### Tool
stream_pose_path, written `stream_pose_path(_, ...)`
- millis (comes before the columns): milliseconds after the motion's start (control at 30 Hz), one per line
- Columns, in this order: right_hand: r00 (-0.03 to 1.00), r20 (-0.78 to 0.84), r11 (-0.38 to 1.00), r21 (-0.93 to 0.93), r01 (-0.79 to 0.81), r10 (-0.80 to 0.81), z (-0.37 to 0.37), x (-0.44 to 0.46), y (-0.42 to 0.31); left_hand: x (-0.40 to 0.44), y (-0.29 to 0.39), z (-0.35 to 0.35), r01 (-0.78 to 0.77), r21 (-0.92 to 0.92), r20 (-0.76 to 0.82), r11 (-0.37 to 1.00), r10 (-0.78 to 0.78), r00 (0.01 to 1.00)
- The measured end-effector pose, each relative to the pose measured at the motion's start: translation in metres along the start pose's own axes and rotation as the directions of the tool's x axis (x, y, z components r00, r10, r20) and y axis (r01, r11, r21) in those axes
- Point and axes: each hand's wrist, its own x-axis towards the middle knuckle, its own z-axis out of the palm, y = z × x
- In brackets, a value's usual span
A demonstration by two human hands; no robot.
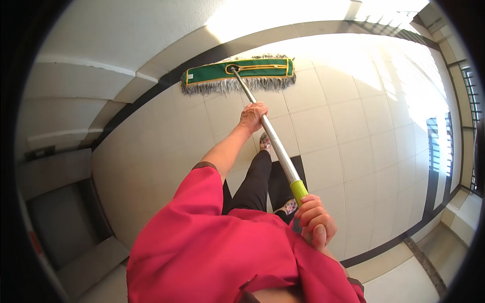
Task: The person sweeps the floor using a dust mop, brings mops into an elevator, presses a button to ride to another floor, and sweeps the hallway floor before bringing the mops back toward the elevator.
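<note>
A dust mop with a wide green head (212,73), yellow trim and grey fringe lies on the tiled floor ahead of me. Its silver handle (279,146) slants from the head back towards my body and ends in a lime-green grip (299,191). My left hand (253,116) is closed around the handle's lower part, with that arm stretched forward. Closer to my waist, my right hand (316,222) wraps the top end by the green grip, its fingers curled. The very end of the handle is hidden by this hand.
Pale tiles (323,121) with a dark border strip (136,103) run along a white wall (116,35) on the left. My patterned shoes (265,142) stand below the handle. A dark recess (68,222) is at lower left. Barred openings (472,101) and bright sunlight lie to the right.
</note>
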Motion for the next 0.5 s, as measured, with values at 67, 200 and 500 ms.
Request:
stream_pose_path(67, 0.998, 0.018, 0.999, -0.003, -0.052, 0.053, -0.035, 0.038, 0.016, 0.035, -0.001, 0.016, 0.019, -0.016, 0.016, 1.000, -0.019, 1.000)
stream_pose_path(200, 0.988, 0.065, 0.990, -0.042, -0.135, 0.138, -0.068, 0.104, 0.038, 0.097, -0.005, 0.030, 0.142, -0.037, 0.026, 0.989, -0.141, 0.990)
stream_pose_path(500, 0.981, 0.152, 0.991, 0.041, -0.127, 0.120, -0.118, 0.241, 0.042, 0.192, 0.004, 0.025, 0.109, -0.132, -0.129, 0.985, -0.126, 0.984)
